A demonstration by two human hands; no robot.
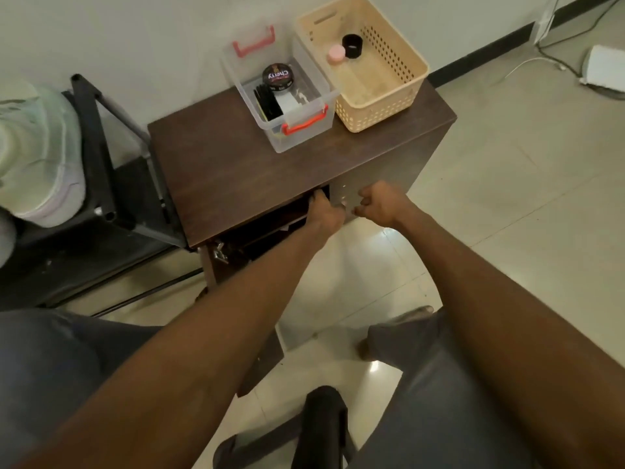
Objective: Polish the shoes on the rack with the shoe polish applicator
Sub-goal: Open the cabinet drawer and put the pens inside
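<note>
The person sits facing a dark wooden cabinet (257,157) that serves as the table, with both arms stretched toward its front edge. The left hand (323,211) reaches into the dark opening just below the cabinet top, fingers tucked past the edge; what that grip holds, if anything, is hidden in shadow and cannot be told. The right hand (378,204) hangs just beside it in front of the pale side panel, fingers loosely curled, holding nothing. This placement suggests the compartment is being opened or searched for a shoe or tool. On the cabinet top, at its far edge, a clear bin (287,106) with red handles holds a round polish tin (278,77) and a dark flat item that may be the applicator; it is too indistinct to confirm. Beside the bin stands a beige basket (399,93) containing a black cap (352,46) and a pink lid (336,54). Left of the cabinet, a black rack (101,157) carries a pale shoe (37,154), blurred and cut off by the frame edge.
</note>
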